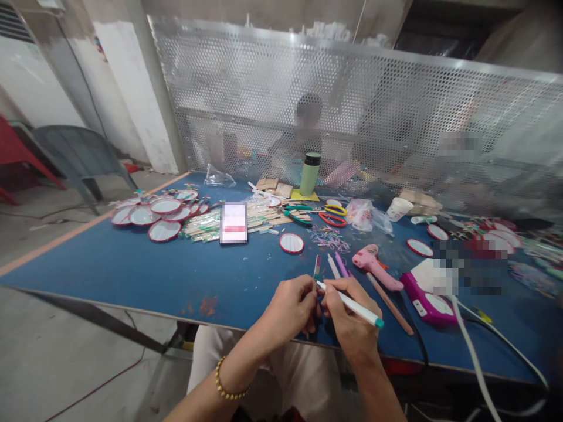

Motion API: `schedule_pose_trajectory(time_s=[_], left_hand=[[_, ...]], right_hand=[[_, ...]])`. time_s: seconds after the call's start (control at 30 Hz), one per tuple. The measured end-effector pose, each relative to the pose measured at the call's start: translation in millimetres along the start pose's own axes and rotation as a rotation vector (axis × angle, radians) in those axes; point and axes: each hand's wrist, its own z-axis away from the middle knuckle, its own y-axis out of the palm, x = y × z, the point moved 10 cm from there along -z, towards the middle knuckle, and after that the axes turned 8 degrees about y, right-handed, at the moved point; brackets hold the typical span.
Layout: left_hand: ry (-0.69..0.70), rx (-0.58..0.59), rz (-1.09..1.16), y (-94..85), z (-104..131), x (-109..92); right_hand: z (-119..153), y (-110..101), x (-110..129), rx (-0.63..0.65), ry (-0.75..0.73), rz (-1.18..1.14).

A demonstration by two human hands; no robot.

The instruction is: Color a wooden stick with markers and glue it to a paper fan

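My right hand (352,322) is closed around a white marker pen (356,308) with a teal end, its tip angled toward my left hand. My left hand (292,308) pinches a thin stick (317,266) whose coloured upper end pokes out above the fingers. The pen tip meets or nearly meets the stick; fingers hide the exact contact. Just beyond the hands lie a white pen (333,266) and a purple pen (341,265). A round red-rimmed white disc (291,243) rests farther forward on the blue table (132,275).
Stacked discs (164,230) and a pile of sticks (204,225) lie left, beside a lit phone (234,223). Pliers (298,218), scissors (333,220) and a green bottle (310,176) stand or lie ahead. Right are a pink glue gun (377,268), a magenta power strip (426,299) and cables.
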Motion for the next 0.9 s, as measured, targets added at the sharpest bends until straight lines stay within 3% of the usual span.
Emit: schedule_pose_trajectory(time_s=[0.9], left_hand=[[0.029,-0.008,-0.021,0.0,-0.8,1.7]], right_hand=[[-0.9,0.3,8.0,0.005,-0.043,-0.002]])
